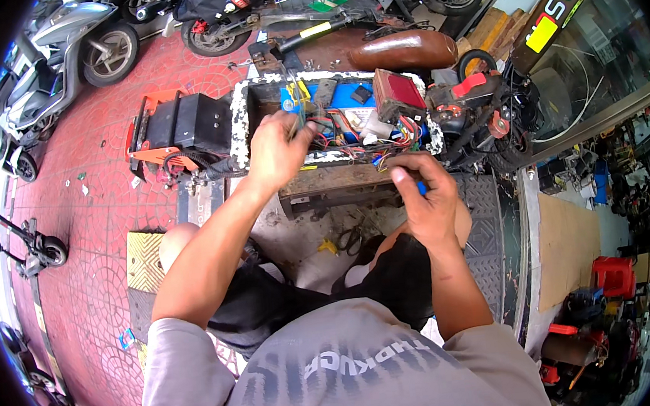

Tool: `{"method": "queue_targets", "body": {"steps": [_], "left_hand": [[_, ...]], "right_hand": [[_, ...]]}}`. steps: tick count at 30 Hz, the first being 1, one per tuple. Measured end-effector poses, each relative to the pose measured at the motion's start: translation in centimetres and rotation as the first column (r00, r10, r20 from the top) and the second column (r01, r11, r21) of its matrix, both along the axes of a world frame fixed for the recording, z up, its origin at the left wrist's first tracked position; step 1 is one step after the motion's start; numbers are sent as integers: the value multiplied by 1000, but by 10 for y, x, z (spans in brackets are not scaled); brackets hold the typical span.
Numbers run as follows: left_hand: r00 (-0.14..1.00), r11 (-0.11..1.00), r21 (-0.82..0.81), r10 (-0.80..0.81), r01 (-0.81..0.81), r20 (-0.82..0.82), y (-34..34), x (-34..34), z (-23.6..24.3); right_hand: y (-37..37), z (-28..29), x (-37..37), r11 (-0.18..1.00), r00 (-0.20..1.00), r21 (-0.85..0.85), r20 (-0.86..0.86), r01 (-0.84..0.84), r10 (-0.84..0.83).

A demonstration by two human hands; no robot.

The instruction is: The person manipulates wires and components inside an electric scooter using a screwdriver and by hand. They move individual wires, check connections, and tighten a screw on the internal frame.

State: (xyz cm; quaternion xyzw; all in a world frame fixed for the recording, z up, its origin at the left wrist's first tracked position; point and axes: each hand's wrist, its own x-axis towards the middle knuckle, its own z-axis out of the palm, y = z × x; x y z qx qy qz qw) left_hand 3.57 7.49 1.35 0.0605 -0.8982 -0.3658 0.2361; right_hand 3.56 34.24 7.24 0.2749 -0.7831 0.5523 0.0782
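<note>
In front of me lies an open scooter deck box [240, 129] with a rim caked in white. Inside it are a blue battery pack [362, 94], bundles of coloured wires [409, 131] and a red finned block [402, 92] near the right end. My left hand [278, 149] reaches over the near rim, its fingers pinched together above red and dark wires; what they grip is too small to tell. Just outside the near rim, my right hand [428, 194] is closed, fingertips at thin coloured wire ends [380, 164]. A blue bit [421, 187] shows at its palm.
An orange-framed black rear section [183, 126] joins the box at left, and the scooter's front end [479, 108] is at right. Behind lies a brown padded seat [404, 49]. A yellow piece [328, 246] lies between my legs. Parked scooters [65, 55] stand at upper left.
</note>
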Motion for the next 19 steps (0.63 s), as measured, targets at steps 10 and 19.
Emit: {"method": "queue_targets", "body": {"steps": [10, 19], "left_hand": [[878, 765, -486, -479, 422, 7, 43, 58, -27], [899, 852, -391, -422, 349, -116, 51, 43, -18]], "right_hand": [[18, -3, -4, 998, 986, -7, 153, 66, -65], [-156, 25, -110, 776, 973, 629, -205, 46, 109]]}}
